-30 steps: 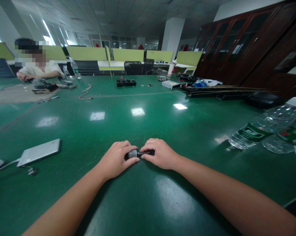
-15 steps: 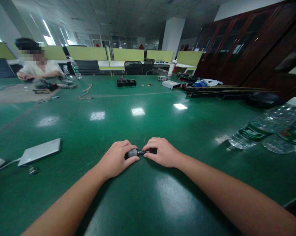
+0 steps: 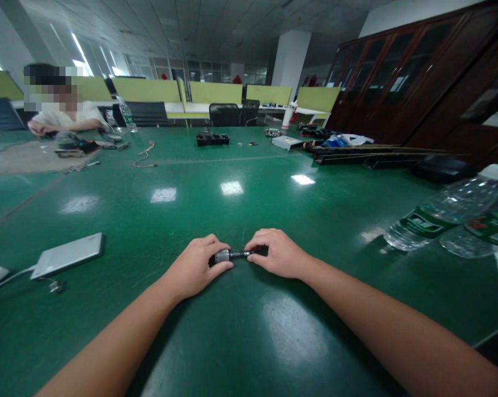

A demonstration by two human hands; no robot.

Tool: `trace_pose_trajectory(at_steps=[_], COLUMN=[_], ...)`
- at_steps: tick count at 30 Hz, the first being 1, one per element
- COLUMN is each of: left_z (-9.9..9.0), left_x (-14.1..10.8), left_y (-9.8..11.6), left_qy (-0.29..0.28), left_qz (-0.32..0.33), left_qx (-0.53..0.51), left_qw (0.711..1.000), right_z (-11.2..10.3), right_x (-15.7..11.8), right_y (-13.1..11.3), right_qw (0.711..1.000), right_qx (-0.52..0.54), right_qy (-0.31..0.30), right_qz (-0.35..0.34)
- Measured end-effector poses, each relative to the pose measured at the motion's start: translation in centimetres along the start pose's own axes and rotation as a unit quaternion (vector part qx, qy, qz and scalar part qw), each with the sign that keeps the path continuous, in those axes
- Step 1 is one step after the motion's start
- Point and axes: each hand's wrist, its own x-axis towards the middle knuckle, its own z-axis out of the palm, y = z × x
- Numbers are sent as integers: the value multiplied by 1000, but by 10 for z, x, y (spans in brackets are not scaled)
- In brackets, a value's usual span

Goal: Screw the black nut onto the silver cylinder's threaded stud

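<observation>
My left hand [image 3: 198, 266] grips the silver-grey cylindrical end of a small device [image 3: 222, 256] between thumb and fingers, low over the green table [image 3: 191, 209]. A thin dark shaft [image 3: 238, 255] extends from it to the right. My right hand [image 3: 276, 253] pinches the far end of that shaft with thumb and fingertips. The device lies level between both hands. What exactly it is, I cannot make out. Part of each end is hidden by the fingers.
A silver flat box with a cable [image 3: 69, 256] lies at left. Clear water bottles [image 3: 426, 223] stand at right. A black tray [image 3: 212, 139] and long dark strips [image 3: 356, 154] are at the far side. A person [image 3: 67, 118] sits at far left.
My right hand has moved slightly to the right, and more of the dark shaft shows between the hands. My left hand has stayed nearly still.
</observation>
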Motion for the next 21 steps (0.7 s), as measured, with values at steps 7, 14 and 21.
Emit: trace_pose_trajectory(at_steps=[7, 14, 21], left_z=[0, -2, -1], left_x=[1, 0, 0], left_y=[1, 1, 0], left_qy=[2, 3, 0], left_qz=[-12, -17, -12], left_qx=[-8, -9, -11], left_qw=[1000, 1000, 1000], right_z=[-10, -13, -7], right_x=[1, 2, 1], right_y=[12, 11, 3], right_qw=[998, 999, 1000], right_qx=[-43, -35, -10], right_qy=[2, -13, -1], right_qz=[50, 31, 8])
